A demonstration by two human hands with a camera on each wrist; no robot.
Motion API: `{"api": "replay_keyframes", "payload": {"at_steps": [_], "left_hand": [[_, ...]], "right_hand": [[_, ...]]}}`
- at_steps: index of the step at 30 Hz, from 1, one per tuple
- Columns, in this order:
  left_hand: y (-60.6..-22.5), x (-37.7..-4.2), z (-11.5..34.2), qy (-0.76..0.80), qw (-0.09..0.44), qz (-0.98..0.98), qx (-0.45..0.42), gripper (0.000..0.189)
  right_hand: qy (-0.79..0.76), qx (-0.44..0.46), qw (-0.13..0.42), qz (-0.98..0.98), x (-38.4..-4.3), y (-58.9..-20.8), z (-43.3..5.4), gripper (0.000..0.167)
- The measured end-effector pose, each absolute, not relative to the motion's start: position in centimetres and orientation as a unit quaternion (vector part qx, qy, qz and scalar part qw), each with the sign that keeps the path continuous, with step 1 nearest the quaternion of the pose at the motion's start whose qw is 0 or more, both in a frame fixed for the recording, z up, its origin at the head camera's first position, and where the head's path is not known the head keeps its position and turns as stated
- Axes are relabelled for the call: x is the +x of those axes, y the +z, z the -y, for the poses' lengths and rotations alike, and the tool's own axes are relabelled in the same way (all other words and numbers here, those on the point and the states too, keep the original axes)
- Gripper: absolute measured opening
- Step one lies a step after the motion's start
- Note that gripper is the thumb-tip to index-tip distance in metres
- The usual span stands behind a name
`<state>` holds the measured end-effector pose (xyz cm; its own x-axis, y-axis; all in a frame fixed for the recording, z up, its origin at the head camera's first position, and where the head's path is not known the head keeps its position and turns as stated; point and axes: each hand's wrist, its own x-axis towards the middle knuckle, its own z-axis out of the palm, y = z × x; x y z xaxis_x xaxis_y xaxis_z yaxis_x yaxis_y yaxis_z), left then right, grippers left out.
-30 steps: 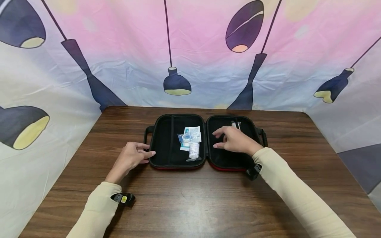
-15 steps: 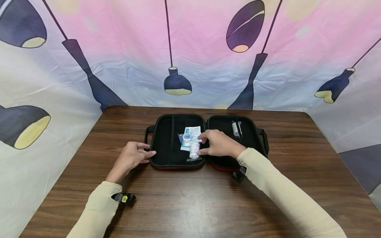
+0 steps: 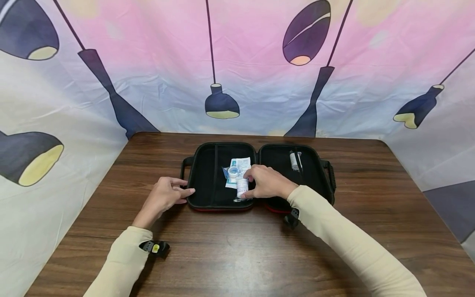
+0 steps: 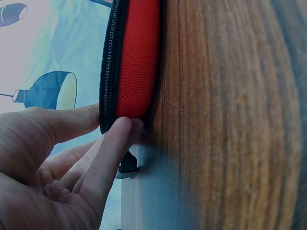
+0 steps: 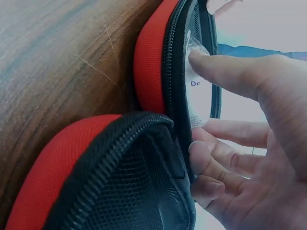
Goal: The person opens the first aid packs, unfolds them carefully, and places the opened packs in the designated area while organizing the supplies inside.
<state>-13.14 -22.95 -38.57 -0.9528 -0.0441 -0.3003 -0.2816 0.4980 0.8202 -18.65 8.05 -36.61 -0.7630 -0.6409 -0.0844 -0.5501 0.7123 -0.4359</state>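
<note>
Pinching the white bottle [image 3: 242,188] near the front right corner of the case's left half [image 3: 202,177], the right hand [image 3: 269,182] seems mid-grasp; lifting would want a firm hold, the left hand [image 3: 168,193] gripping the left edge

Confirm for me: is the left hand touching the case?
Touching. The left wrist view shows it: the left hand has a fingertip against the red side of the case, no gap between.
</note>
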Motion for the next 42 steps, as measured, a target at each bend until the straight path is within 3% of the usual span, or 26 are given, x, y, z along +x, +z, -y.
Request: {"api": "replay_keyframes", "payload": {"at_steps": [17,42], "left_hand": [[-38.5,-13.1,22.9,0.491,0.119,-0.858,-0.091,0.050],[-38.6,-13.2,23.1,0.489,0.124,-0.859,-0.089,0.052]], "right_hand": [[-0.241,-0.310,0.083,-0.916,-19.9,-34.7,-11.0,0.051],[-0.264,-0.245,0.084,-0.929,-20.0,-34.8,-21.5,0.049]]}}
